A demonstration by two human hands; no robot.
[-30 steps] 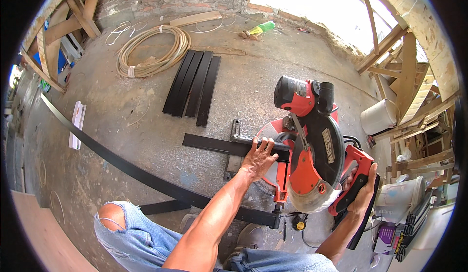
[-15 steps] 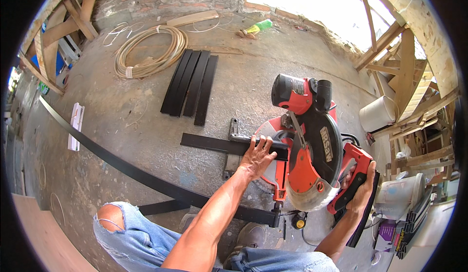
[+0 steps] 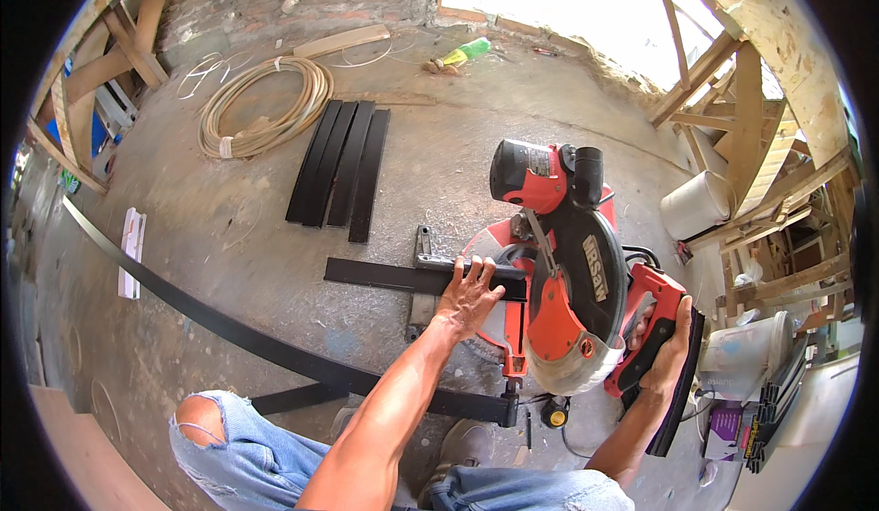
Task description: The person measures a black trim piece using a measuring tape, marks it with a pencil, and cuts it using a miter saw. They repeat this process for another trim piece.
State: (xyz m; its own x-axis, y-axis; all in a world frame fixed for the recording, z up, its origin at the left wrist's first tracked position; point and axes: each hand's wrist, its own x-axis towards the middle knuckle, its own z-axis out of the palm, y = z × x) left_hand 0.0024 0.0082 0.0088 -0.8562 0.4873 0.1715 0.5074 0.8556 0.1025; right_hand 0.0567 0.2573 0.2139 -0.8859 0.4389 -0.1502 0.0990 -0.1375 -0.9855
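Observation:
A red and black mitre saw stands on the floor in front of me, its blade guard over the cutting area. My left hand presses a short black bar against the saw's fence, fingers spread over bar and fence. The bar sticks out to the left of the saw base. My right hand is wrapped round the red and black saw handle. Whether the blade touches the bar is hidden by the guard. Several cut black bars lie side by side beyond the saw.
A long black strip runs across the floor at left, near my knees. Behind lie a coiled hose and a green bottle. A tape measure sits by the saw. White buckets and wooden frames stand at right.
The whole view has shifted slightly, so most things sit a little farther left in the picture. Both hands keep their places on the bar and the saw handle.

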